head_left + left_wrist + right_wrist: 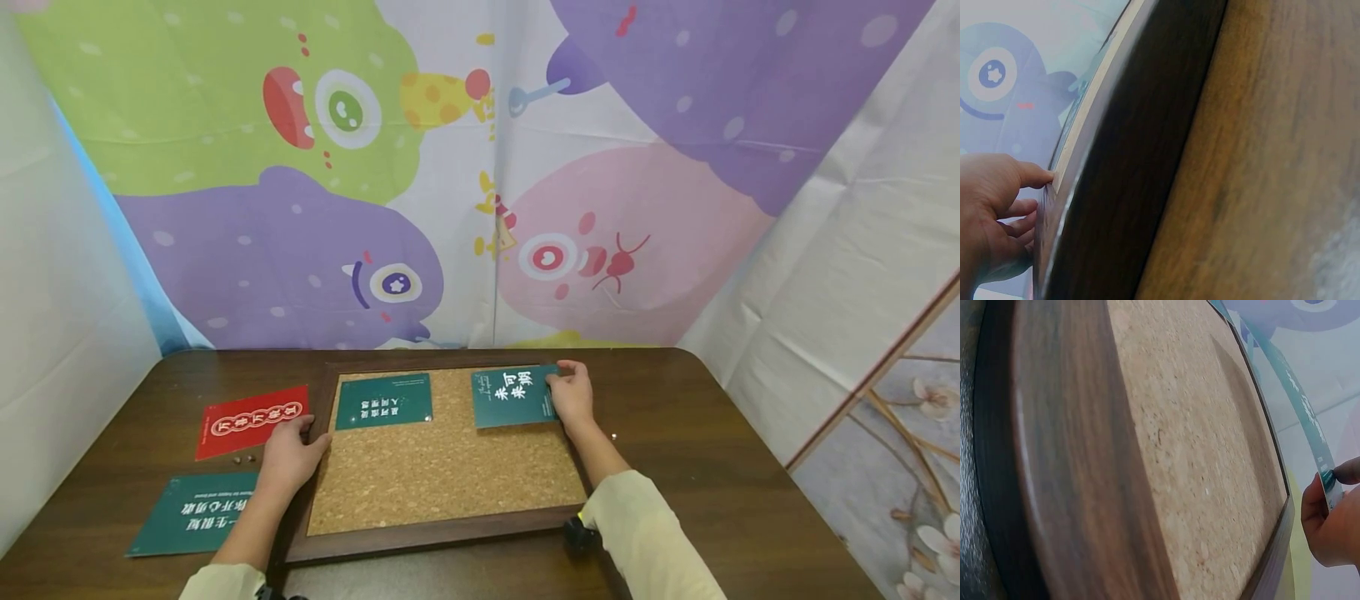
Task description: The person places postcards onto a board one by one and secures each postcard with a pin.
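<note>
A framed cork board point(442, 475) lies on the table. At its upper right, my right hand point(573, 400) pinches the right edge of a green card with white characters point(513, 397); in the right wrist view this card point(1307, 415) stands raised off the cork point(1191, 456), with my right hand point(1335, 519) at its end. Another green card point(384, 401) lies at the board's upper left, with small pins at its lower corners. My left hand point(291, 454) rests at the left frame edge, its thumb on the frame point(1079, 162); the left wrist view shows the hand point(997, 219) with fingers bent at the frame's side.
Left of the board lie a red card point(247, 423) and a green card point(187, 508) partly under my left forearm. Small pins point(244, 459) sit between them. Another small pin point(614, 437) lies right of the board. A cartoon-print curtain point(465, 167) hangs behind the table.
</note>
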`<state>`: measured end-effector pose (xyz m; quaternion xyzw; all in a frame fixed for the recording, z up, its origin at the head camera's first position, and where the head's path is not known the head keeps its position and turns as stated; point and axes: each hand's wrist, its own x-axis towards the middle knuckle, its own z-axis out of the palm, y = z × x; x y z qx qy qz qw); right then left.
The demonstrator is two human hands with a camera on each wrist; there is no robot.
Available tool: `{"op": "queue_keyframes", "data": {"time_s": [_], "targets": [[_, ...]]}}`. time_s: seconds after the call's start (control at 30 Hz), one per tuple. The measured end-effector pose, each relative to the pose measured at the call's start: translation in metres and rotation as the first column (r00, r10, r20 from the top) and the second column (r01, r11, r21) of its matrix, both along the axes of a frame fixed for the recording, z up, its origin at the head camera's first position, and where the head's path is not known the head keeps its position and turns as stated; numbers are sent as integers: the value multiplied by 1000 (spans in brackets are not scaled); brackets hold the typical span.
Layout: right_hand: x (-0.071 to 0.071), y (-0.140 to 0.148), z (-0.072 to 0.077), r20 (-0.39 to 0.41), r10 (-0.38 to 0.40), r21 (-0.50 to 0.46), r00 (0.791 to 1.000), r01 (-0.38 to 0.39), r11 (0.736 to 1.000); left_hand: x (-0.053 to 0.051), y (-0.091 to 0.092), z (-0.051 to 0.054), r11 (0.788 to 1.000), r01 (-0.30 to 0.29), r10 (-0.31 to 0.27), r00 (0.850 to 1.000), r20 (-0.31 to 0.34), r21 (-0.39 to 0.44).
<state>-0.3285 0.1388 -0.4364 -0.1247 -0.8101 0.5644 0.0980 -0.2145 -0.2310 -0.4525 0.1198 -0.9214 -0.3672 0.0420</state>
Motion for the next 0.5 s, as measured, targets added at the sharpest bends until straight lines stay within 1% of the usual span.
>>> {"op": "queue_keyframes", "data": {"time_s": [0.3,0.5], "targets": [[-1,-8,-1,-7,6,-12,1000,-6,1000,0,1,0,1000,-13,13,1000,10,5],[-1,-11,-2,15,16,-24,1000,-16,1000,0,1,1,1000,-12,12,1000,12,5]]}}
